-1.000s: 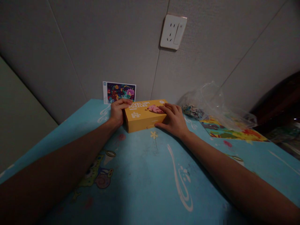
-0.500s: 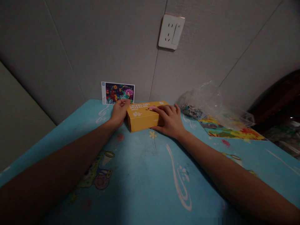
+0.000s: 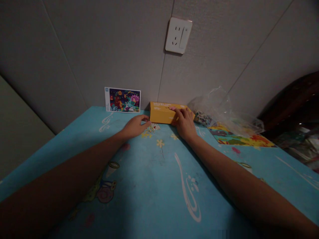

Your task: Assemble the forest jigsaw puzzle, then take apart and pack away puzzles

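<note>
A yellow puzzle box [image 3: 161, 117] lies flat against the wall at the back of the table, with white lettering on its lid. My right hand [image 3: 185, 124] grips its right part, fingers over the lid and palm toward the front side. At the box's left end is my left hand [image 3: 137, 126], thumb and fingers apart, with the fingertips at or very near the corner. Left of the box, a picture card [image 3: 124, 100] with a colourful undersea scene leans upright on the wall.
Right of the box sits a clear plastic bag [image 3: 219, 109] with small pieces inside, partly over a bright printed picture sheet [image 3: 239, 139]. A blue patterned cloth [image 3: 149, 186] covers the table. A white socket plate [image 3: 178, 36] is on the wall above.
The puzzle box has moved back and to the right, and now lies squarer along the wall. My right hand stays on it; my left hand has shifted from its top left to its front left corner.
</note>
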A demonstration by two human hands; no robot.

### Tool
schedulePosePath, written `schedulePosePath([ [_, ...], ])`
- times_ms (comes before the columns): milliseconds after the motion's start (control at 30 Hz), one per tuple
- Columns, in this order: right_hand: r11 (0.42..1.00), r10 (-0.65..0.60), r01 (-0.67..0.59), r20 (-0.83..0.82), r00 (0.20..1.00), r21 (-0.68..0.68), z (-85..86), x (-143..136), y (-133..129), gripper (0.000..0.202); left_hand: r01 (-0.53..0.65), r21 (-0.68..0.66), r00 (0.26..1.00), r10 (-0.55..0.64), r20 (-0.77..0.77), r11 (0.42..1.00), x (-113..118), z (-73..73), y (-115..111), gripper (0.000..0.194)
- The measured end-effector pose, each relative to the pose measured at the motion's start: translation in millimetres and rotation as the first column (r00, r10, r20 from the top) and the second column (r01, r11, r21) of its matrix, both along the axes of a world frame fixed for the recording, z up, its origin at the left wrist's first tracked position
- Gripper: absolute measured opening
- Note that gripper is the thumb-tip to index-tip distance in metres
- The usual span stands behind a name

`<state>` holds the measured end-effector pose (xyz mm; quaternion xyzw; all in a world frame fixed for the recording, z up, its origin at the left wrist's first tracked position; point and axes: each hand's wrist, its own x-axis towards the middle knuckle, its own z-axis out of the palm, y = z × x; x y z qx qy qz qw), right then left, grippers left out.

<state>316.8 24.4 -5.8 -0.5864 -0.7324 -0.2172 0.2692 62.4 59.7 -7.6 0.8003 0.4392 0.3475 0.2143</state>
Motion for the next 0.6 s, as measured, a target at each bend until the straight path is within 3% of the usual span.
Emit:
schedulePosePath([
  [133, 1.0, -0.028, 0.028, -0.019, 0.999, 0.012, -5.8, 3, 1, 0.066, 0.014, 0.059, 0.993, -0.007, -0.119, 0.998, -1, 0.5, -2, 0.042],
  [200, 0.998, 0.015, -0.013, -0.03, 0.999, 0.063, -1.4, 1, -5, 0.063, 0.021, 0.075, 0.99, -0.011, -0.138, 0.997, -2, -0.1, 0, 0.041],
  [333, 0.951, 0.121, -0.085, -0.105, 0.987, 0.297, 35.6, 12, -14, 0.033, 0.071, 0.122, 0.982, -0.048, -0.184, 0.99, -4, -1.9, 5, 0.033],
  [400, 0.895, 0.055, 0.057, -0.236, 0.97, 0.443, 62.1, 32, -14, 0.032, 0.09, 0.151, 0.978, -0.059, -0.198, 0.984, -4, -2.5, 7, 0.032],
  [467, 0.805, -0.085, 0.341, -0.475, 0.876, 0.485, 81.8, 61, -14, 0.04, 0.104, 0.171, 0.975, -0.067, -0.211, 0.98, -3, -2.8, 7, 0.032],
  [533, 0.672, -0.266, 0.644, -0.692, 0.671, 0.367, 86.2, 91, -14, 0.054, 0.113, 0.182, 0.973, -0.072, -0.219, 0.977, -3, -2.9, 8, 0.031],
  [600, 0.587, -0.503, 0.801, -0.723, 0.473, 0.116, 73.6, 117, -18, 0.061, 0.116, 0.185, 0.973, -0.074, -0.219, 0.976, -3, -3.0, 8, 0.03],
])
